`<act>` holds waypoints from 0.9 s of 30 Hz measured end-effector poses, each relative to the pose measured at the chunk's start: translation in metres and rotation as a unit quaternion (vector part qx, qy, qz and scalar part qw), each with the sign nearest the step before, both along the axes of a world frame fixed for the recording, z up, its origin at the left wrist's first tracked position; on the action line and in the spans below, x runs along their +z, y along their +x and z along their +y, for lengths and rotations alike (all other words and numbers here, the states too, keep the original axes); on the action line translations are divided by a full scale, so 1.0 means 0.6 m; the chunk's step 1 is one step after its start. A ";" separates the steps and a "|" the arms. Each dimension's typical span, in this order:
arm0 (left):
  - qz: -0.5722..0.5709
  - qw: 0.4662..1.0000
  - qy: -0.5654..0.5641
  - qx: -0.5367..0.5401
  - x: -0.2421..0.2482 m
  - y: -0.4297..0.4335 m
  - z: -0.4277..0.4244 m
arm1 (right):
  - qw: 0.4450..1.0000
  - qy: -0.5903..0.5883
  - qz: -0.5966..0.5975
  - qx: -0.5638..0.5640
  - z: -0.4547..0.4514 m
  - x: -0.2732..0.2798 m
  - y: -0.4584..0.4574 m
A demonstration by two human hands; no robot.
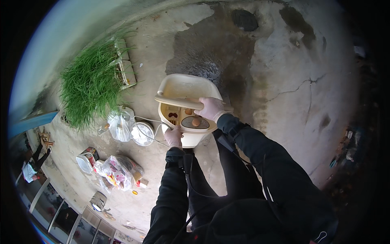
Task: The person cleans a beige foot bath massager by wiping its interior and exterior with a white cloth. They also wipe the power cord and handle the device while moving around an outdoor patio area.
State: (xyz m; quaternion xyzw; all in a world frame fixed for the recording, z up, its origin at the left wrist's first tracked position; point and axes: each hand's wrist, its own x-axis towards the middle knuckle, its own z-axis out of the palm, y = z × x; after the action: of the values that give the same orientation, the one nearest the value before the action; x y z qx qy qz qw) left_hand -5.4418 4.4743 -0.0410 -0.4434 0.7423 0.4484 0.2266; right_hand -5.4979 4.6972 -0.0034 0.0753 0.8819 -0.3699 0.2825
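Note:
A cream plastic tub (190, 82), which looks like a foot bath, is in front of my legs, over the concrete floor. My right hand (210, 109), in a pale thin glove, is closed around its carrying handle (179, 102), which spans the tub. At the near left side, my left hand (174, 136), gloved too, grips the tub's rim. A grey oval panel (186, 122) bears a round tan piece (196, 122). Dark red parts (173, 115) sit to its left. A pale cord (156, 131) loops out beside my left hand.
Wet concrete (213, 45) spreads beyond the tub, towards a dark round cover (244, 20). Leafy green plants (91, 82) grow in a white box at left. Near them lie a white plastic bag (121, 125), a round lidded container (142, 134) and a flowered bag (115, 174). A person (30, 169) is at far left.

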 end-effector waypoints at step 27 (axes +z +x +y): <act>0.068 0.980 -0.102 -0.159 0.020 -0.122 0.148 | 0.952 -0.108 0.169 -0.232 0.187 0.012 0.007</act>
State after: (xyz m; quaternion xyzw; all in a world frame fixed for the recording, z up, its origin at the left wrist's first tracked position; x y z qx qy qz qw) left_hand -5.5152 4.5631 -0.0290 -0.3095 0.8588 0.3572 0.1975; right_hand -5.4940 4.8094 0.0038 0.1833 0.8295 -0.5260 0.0415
